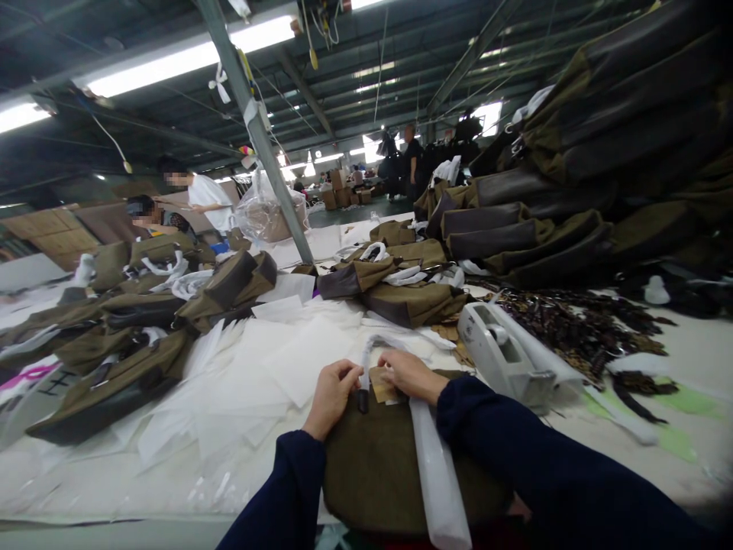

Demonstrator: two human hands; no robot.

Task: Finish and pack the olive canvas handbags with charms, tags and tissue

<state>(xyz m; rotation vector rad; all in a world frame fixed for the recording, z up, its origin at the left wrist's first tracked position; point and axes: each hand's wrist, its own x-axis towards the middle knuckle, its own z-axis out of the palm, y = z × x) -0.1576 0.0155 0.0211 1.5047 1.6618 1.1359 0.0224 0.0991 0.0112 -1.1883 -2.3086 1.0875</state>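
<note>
as hands point(415, 376) pinch card point(380, 386) and wrapped strap point(365, 377), olive cloth point(372, 466) lies beneath.

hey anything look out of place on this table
No damage stands out, but white sheets left of the nearest bag lie scattered at odd angles, and dark pieces right of the grey dispenser lie loosely heaped.

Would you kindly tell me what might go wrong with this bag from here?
The tag at the right hand might slip or crease. The wrapped strap on the bag could snag the nearby right sleeve. The left sleeve might disturb the loose sheets.
</note>
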